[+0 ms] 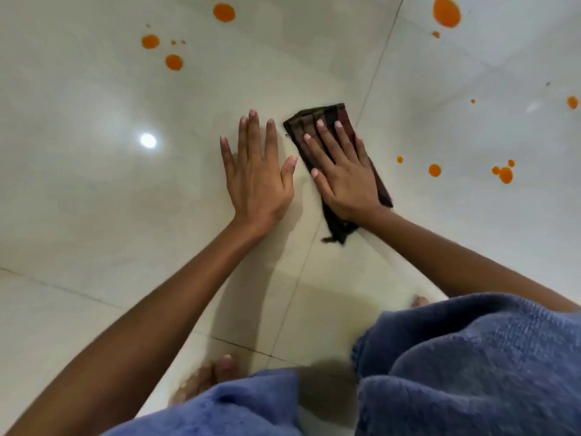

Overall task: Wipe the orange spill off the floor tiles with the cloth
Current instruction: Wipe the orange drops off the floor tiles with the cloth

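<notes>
Pale, glossy floor tiles fill the view, divided by thin dark grout lines; a round light reflection is seen on the left tile.

The fingers of the right hand are stretched straight and slightly spread, and are pressed flat onto the cloth. The cloth is dark with brownish stripes and is folded into a long strip. It is pinned to the floor under the palm, with its far end showing beyond the fingertips and its frayed near end trailing out past the wrist. It is laid across a grout line near the middle of the view.

The fingers of the left hand are likewise held straight and spread. The palm is planted on bare tile just beside the cloth, and nothing is gripped by this hand.

The orange spill is scattered as round drops, all apart from the cloth. A large blot is seen at the upper right, a cluster of smaller drops at the upper left, and several more on the tile to the right of the cloth.

Both forearms are bare. Nearer the camera, a blue fleecy garment is draped over the knees, and bare toes are seen on the tile at its lower left edge.
</notes>
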